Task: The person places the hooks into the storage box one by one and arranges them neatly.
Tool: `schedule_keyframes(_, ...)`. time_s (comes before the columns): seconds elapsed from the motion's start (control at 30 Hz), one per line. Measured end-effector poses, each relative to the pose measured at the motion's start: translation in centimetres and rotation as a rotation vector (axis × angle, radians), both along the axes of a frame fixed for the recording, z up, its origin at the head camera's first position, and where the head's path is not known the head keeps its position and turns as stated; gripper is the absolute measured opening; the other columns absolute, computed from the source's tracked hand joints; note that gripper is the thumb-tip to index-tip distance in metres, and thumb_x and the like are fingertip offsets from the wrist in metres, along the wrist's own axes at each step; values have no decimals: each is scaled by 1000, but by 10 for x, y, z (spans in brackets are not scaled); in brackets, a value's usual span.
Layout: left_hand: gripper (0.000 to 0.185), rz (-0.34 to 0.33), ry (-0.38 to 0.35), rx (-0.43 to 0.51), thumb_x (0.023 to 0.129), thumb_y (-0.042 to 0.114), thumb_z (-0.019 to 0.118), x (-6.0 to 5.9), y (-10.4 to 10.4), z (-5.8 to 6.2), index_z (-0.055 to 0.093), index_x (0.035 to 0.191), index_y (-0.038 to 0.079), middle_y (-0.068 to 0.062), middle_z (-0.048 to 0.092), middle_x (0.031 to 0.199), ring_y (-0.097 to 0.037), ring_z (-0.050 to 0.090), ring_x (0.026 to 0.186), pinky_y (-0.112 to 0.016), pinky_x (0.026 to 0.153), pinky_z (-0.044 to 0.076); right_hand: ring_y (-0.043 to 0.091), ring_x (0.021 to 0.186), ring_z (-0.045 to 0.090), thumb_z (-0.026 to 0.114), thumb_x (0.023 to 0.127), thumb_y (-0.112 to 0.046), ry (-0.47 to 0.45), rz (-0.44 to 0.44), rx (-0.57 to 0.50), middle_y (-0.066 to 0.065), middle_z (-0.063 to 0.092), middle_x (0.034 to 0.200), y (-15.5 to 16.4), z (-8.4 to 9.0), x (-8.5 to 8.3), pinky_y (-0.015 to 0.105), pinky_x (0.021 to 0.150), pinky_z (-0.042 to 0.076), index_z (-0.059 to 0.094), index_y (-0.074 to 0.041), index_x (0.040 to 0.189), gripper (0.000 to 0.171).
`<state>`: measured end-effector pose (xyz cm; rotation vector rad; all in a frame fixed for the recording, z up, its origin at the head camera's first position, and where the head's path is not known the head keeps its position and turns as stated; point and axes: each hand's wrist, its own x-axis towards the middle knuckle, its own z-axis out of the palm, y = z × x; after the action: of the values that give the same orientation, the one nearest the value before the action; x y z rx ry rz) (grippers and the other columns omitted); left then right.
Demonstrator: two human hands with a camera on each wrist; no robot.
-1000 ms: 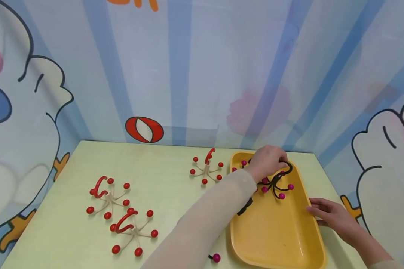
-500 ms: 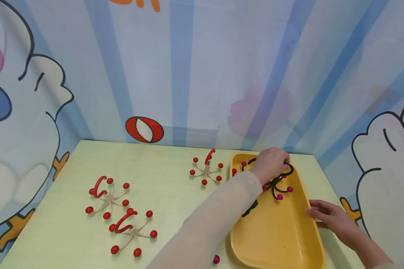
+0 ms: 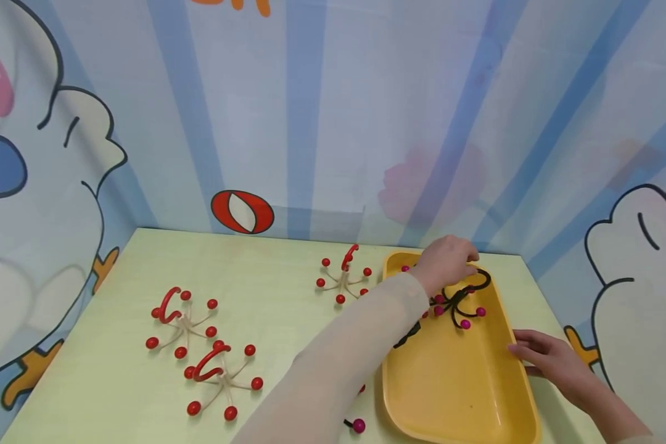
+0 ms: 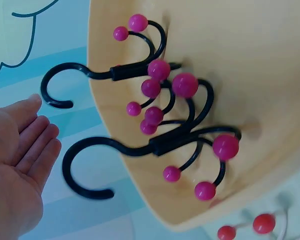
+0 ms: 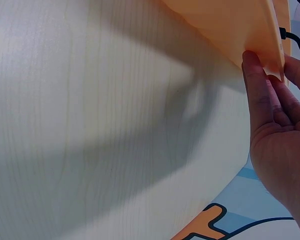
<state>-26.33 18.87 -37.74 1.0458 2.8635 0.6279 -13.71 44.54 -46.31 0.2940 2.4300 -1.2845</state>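
My left hand [image 4: 20, 165] has relaxed fingers and holds nothing. It hovers beside the curved hook ends of two black multi-arm hooks with pink ball tips, the nearer hook [image 4: 172, 140] and the farther hook [image 4: 132, 70]. Both lie in the far end of a yellow tray [image 3: 466, 382], their hook ends reaching past its rim in the left wrist view. My right hand [image 5: 282, 115] pinches the tray's right side wall, thumb on one face and fingers on the other. In the head view my left forearm covers part of the tray, and a black piece [image 3: 407, 336] peeks out beside the sleeve.
Left of the tray, three white multi-arm hooks with red balls and red hook ends stand on the table: a back one [image 3: 344, 277], a left one [image 3: 183, 324] and a front one [image 3: 222, 379]. A pink ball tip [image 3: 358, 425] shows near the front. A printed curtain [image 3: 333, 123] hangs behind.
My left hand has let go of the black hook's curved end and its fingers have loosened just above it. The right hand keeps its grip on the tray.
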Motion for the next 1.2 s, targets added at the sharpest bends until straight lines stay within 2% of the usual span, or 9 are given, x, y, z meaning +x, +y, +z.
schedule_keyframes(0.17,27,-40,18,2,106,31,69,0,-14,15,78,131,26,10,74,133,-3,69,113,-14,97,52,19,107,72,67,108,-37,-1,-7,-3,20,68,132,0,-1,-1,40,89,64,37,17,155,77)
schedule_keyframes(0.23,24,-65,25,8,106,30,69,1,-21,22,80,126,24,9,75,127,-4,70,108,-14,96,52,19,107,72,67,108,-38,-3,-9,2,20,68,131,1,-1,-1,40,89,64,37,17,155,78)
schedule_keyframes(0.37,22,-101,29,11,107,29,69,2,-34,33,80,124,22,8,75,125,-6,68,113,-16,98,51,20,109,71,66,108,-38,-9,-5,13,21,67,133,2,-2,-3,41,90,64,35,17,156,78)
schedule_keyframes(0.53,26,-129,5,-1,106,30,70,5,-52,42,78,129,21,7,73,132,-8,65,123,-18,103,49,22,110,71,65,109,-37,-26,2,20,23,66,135,1,-2,-3,43,92,63,35,17,156,78)
schedule_keyframes(0.8,24,-177,39,-28,104,34,73,11,-86,54,80,123,20,7,76,122,-9,68,113,-23,99,53,24,111,71,63,109,-37,-12,13,38,26,65,137,-1,-1,-3,43,92,63,34,17,156,78)
schedule_keyframes(1.03,34,-149,18,-51,104,33,73,11,-116,61,76,134,18,2,72,136,-14,68,124,-28,105,53,23,111,71,64,109,-38,-14,11,28,24,65,136,-2,0,-2,43,92,63,35,17,156,78)
schedule_keyframes(1.2,35,-118,-2,-24,103,31,75,9,-139,63,76,134,15,-2,72,137,-18,68,124,-31,106,54,23,111,71,64,109,-39,-14,15,26,23,66,135,-1,0,-2,43,92,63,35,17,156,78)
